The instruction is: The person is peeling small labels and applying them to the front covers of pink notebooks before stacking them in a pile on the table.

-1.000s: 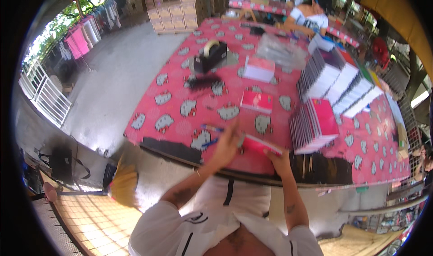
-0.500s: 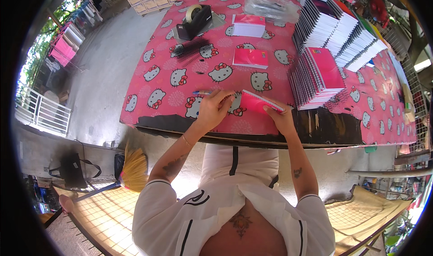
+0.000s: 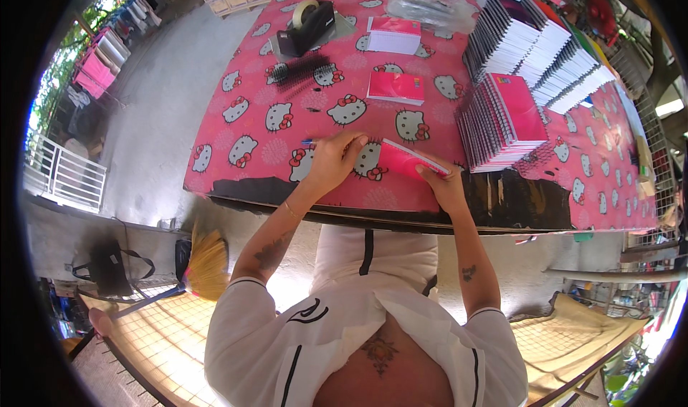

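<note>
My right hand [image 3: 442, 185] grips a small pink-covered notebook [image 3: 401, 160] at its right end, thumb on top, just above the table's near edge. The white page edge shows along the notebook's far side. To the left of it, my left hand [image 3: 334, 162] is closed with thumb and fingertips together. Whatever sits in that pinch is too small to make out. A thin blue pen-like thing [image 3: 308, 142] sticks out beyond the left hand's knuckles. Farther off lie another pink notebook [image 3: 396, 86] and a small pink-topped stack [image 3: 394, 36].
A tall stack of spiral-bound pink notebooks [image 3: 502, 124] stands right of my hands, with more notebook stacks [image 3: 523, 34] behind. Black binding coils [image 3: 304, 75] lie at left, near a black tape dispenser [image 3: 308, 31]. Clear plastic [image 3: 430, 7] rests at the back of the pink-patterned table [image 3: 251, 181].
The view has shifted slightly. My left hand's fingertips have drawn a little away from the notebook's left corner. My right hand keeps its grip on the notebook.
</note>
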Demonstrator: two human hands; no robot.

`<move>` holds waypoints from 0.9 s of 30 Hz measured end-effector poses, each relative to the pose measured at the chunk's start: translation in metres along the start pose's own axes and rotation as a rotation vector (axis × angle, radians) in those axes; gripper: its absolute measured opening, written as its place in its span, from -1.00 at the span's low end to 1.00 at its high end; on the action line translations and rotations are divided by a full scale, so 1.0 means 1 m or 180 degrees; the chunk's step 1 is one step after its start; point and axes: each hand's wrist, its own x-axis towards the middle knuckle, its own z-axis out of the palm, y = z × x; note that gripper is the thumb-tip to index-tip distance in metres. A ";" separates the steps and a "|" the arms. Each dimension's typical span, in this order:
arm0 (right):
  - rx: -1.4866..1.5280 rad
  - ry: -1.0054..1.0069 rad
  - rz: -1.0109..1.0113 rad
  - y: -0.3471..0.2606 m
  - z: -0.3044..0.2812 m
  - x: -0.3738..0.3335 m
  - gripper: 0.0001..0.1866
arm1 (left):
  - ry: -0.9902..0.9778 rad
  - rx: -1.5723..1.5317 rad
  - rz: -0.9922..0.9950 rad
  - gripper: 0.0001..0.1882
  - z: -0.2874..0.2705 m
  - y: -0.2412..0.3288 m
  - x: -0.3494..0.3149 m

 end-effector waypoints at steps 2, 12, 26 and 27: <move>-0.0027 -0.0002 0.0073 0.001 -0.002 0.000 -0.67 | -0.0052 0.0032 0.0276 -0.82 0.002 0.003 0.004; 0.0271 0.0198 0.0160 -0.017 0.014 -0.006 -0.66 | -0.0742 0.1552 0.1118 -0.45 0.006 0.031 0.026; 0.0018 0.0386 0.0144 -0.041 0.017 -0.014 -0.66 | -0.0465 0.2611 0.1236 -0.12 0.045 0.021 -0.032; 0.0129 0.0351 0.0045 -0.042 0.016 -0.013 -0.66 | -0.0330 0.2766 0.1187 -0.12 0.039 0.037 -0.008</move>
